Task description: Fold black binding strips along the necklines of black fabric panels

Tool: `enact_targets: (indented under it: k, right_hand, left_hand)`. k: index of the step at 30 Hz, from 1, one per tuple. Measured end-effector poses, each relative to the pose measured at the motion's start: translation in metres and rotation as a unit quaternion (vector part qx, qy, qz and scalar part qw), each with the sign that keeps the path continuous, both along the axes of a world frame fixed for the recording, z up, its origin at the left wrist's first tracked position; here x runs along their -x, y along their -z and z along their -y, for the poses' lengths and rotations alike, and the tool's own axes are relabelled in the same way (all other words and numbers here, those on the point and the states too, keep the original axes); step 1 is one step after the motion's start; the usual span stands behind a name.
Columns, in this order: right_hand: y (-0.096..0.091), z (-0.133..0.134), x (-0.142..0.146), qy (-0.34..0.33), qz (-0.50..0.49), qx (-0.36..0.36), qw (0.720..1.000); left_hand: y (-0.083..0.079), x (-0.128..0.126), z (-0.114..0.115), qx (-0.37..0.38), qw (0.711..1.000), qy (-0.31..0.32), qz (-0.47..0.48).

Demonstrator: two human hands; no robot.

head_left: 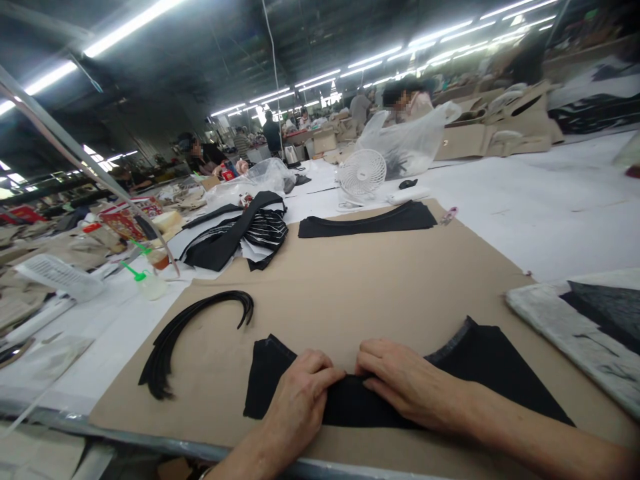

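A black fabric piece [480, 363] with a curved neckline lies on brown paper [350, 287] near the table's front edge. My left hand [300, 400] and my right hand [405, 380] rest on its middle, fingertips almost meeting, each pinching the cloth's upper edge. A bundle of thin curved black strips [190, 327] lies to the left of the piece. A second black fabric piece [370, 220] lies flat at the far end of the brown paper.
A pile of black and striped cloth [245, 233] sits at the back left, with a small white fan [361, 175], plastic bags and two green-capped bottles [147, 280] nearby. A grey-white board [580, 333] lies at the right. Other people work at far tables.
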State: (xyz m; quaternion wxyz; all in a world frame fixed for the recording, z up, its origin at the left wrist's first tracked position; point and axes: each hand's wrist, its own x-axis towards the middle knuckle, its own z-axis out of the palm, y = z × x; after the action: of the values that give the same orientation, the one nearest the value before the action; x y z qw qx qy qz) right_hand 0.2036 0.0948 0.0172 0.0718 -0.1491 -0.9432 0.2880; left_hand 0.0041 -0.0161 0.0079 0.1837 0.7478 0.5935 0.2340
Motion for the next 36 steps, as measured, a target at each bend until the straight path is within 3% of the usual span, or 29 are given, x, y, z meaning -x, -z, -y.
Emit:
enact_targets:
  k: [6, 19, 25, 32, 36]
  right_hand:
    - [0.003, -0.005, -0.010, -0.005, -0.014, 0.006, 1.000]
    - [0.012, -0.008, -0.029, -0.056, -0.017, -0.104, 0.993]
    - [0.016, -0.008, -0.032, -0.073, -0.011, -0.149, 0.986]
    - [0.017, -0.007, -0.031, -0.084, -0.019, -0.185, 0.979]
    - [0.017, -0.006, -0.031, -0.088, -0.023, -0.194, 0.977]
  left_hand:
    - [0.000, -0.002, 0.002, -0.004, 1.000, 0.007, -0.030]
    - [0.009, 0.000, 0.008, -0.083, 0.993, 0.029, -0.080]
    - [0.006, -0.012, 0.006, -0.059, 0.997, -0.001, -0.053]
    - [0.006, -0.024, -0.002, -0.021, 0.998, 0.033, -0.042]
    - [0.013, -0.023, 0.004, -0.087, 0.992, 0.056, -0.076]
